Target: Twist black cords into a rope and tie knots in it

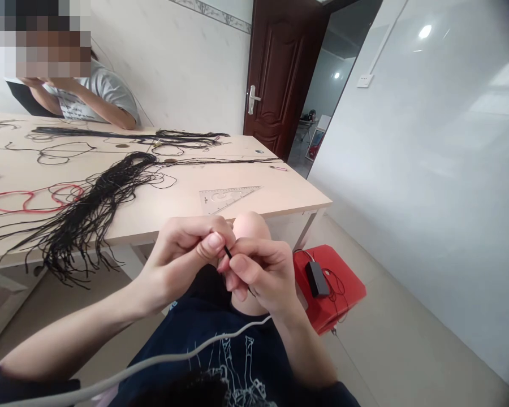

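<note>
Between my two hands, above my lap, runs a short stretch of black cord [228, 252]. My left hand [190, 249] pinches it between thumb and forefinger. Close against it, my right hand [258, 268] grips the same cord with thumb and curled fingers. Most of the cord is hidden inside the fingers, and a bit of black shows below my right fingers. On the table to the left lies a thick bundle of black cords [89, 209], its loose ends hanging over the front edge.
The table [288, 189] also bears a red cord [25, 200], a clear set square [227, 198] and a second cord bundle [127, 134]. Across it sits another person [106, 90]. A red stool [343, 288] with a black box [316, 278] stands at right. A pale cable [161, 359] crosses my front.
</note>
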Action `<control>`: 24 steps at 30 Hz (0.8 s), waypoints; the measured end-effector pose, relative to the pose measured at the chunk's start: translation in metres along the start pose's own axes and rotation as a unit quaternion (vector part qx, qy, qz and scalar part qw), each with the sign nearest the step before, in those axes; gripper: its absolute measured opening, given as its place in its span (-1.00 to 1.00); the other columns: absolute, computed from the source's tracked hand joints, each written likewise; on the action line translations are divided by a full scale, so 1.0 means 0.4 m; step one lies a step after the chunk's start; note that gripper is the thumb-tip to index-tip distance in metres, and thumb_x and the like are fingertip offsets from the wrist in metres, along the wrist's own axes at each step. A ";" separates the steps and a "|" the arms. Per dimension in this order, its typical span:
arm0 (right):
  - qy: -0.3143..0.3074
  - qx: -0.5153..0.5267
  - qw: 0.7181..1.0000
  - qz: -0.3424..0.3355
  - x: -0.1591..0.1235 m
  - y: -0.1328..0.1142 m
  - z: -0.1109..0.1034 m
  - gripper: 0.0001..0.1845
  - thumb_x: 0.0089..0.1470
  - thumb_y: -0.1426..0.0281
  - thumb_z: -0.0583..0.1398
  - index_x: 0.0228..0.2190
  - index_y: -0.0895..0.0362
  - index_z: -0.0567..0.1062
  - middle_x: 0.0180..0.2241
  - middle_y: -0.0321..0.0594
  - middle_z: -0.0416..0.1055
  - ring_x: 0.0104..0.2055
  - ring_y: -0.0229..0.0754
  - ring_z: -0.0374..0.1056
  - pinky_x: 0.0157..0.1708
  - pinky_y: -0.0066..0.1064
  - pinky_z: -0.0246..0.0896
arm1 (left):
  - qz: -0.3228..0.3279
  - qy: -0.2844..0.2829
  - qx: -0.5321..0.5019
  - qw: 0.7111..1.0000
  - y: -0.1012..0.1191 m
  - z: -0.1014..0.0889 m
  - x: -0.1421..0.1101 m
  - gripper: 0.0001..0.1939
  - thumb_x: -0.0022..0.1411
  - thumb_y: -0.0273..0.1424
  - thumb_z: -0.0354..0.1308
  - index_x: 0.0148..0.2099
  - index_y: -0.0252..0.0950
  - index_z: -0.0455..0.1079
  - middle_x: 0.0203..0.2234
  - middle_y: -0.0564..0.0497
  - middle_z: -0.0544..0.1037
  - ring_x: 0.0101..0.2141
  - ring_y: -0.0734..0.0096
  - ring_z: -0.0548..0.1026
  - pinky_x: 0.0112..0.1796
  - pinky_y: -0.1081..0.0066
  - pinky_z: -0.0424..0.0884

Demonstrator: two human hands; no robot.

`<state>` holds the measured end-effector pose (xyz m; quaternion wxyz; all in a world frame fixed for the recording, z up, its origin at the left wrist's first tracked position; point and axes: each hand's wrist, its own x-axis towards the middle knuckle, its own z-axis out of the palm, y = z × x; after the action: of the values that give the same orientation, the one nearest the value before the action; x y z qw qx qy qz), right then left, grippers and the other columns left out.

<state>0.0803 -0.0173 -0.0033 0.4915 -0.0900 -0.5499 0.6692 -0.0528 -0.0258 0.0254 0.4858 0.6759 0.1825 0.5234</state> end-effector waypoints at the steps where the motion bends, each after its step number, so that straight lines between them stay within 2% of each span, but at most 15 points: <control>1: 0.004 -0.008 1.000 0.001 0.001 -0.003 0.001 -0.85 -0.02 0.45 0.17 -0.51 0.03 0.53 -0.65 -0.38 0.33 -0.69 -0.39 0.17 -0.63 -0.48 0.16 | -0.013 0.006 -0.014 1.000 0.000 0.003 0.001 -0.78 0.21 -0.35 0.03 -0.47 -0.30 0.34 -0.68 0.10 0.30 -0.66 0.42 0.46 -0.67 0.48 0.42; 4: 0.010 -0.024 1.000 -0.005 0.006 -0.009 0.004 -0.84 -0.04 0.46 0.16 -0.54 0.01 0.52 -0.68 -0.39 0.31 -0.71 -0.38 0.15 -0.64 -0.48 0.14 | -0.032 0.027 -0.044 0.998 0.000 0.009 0.003 -0.75 0.20 -0.33 0.03 -0.50 -0.31 0.30 -0.69 0.12 0.27 -0.68 0.46 0.44 -0.68 0.52 0.40; 8: 0.012 -0.055 0.998 -0.031 0.009 -0.011 0.013 -0.84 -0.03 0.46 0.15 -0.52 0.00 0.51 -0.64 -0.38 0.32 -0.67 -0.37 0.18 -0.62 -0.47 0.18 | -0.021 0.046 -0.036 0.998 0.005 0.013 0.006 -0.76 0.20 -0.30 0.03 -0.47 -0.29 0.31 -0.70 0.13 0.26 -0.71 0.50 0.41 -0.71 0.55 0.37; 14: 0.011 -0.115 0.990 -0.085 0.006 -0.007 0.003 -0.87 -0.05 0.48 0.17 -0.57 0.06 0.46 -0.64 -0.40 0.29 -0.69 -0.41 0.16 -0.65 -0.50 0.09 | -0.044 0.060 -0.057 0.996 0.004 0.023 0.008 -0.70 0.14 -0.31 0.11 -0.58 -0.32 0.26 -0.73 0.12 0.21 -0.68 0.59 0.30 -0.68 0.60 0.32; 18: -0.021 -0.078 0.995 -0.057 0.012 0.010 -0.022 -0.94 -0.01 0.38 0.18 -0.40 0.05 0.46 -0.56 -0.35 0.33 -0.59 -0.35 0.24 -0.57 -0.48 0.18 | -0.031 0.071 -0.044 0.996 -0.006 0.010 0.004 -0.73 0.19 -0.31 0.04 -0.52 -0.31 0.30 -0.69 0.11 0.22 -0.68 0.55 0.33 -0.70 0.54 0.34; 21: -0.069 -0.052 0.996 -0.005 0.009 0.034 -0.039 -0.60 -0.15 0.38 0.29 -0.20 -0.01 0.38 -0.41 -0.36 0.35 -0.49 -0.36 0.28 -0.47 -0.49 0.21 | 0.015 0.098 0.038 0.994 -0.011 -0.016 -0.005 -0.73 0.21 -0.33 0.02 -0.50 -0.32 0.29 -0.65 0.09 0.25 -0.63 0.57 0.31 -0.66 0.54 0.31; 23: -0.101 -0.076 0.991 0.053 -0.003 0.055 -0.050 -0.32 -0.27 0.46 0.35 -0.07 -0.05 0.26 -0.34 -0.37 0.34 -0.47 -0.39 0.29 -0.45 -0.51 0.19 | 0.044 0.121 0.100 0.987 -0.011 -0.034 -0.012 -0.74 0.21 -0.34 0.03 -0.51 -0.33 0.29 -0.64 0.08 0.23 -0.59 0.57 0.27 -0.63 0.55 0.25; 24: -0.103 -0.104 0.986 0.075 -0.012 0.066 -0.056 -0.24 -0.29 0.47 0.36 -0.04 -0.04 0.21 -0.33 -0.35 0.34 -0.44 -0.38 0.30 -0.44 -0.51 0.18 | 0.052 0.132 0.125 0.982 -0.010 -0.042 -0.015 -0.75 0.20 -0.34 0.04 -0.50 -0.33 0.30 -0.65 0.07 0.23 -0.58 0.57 0.26 -0.63 0.54 0.22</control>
<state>0.0828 -0.0040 -0.0355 0.3685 -0.1123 -0.6560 0.6490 -0.0688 -0.0208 0.0184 0.3416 0.6647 0.2738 0.6055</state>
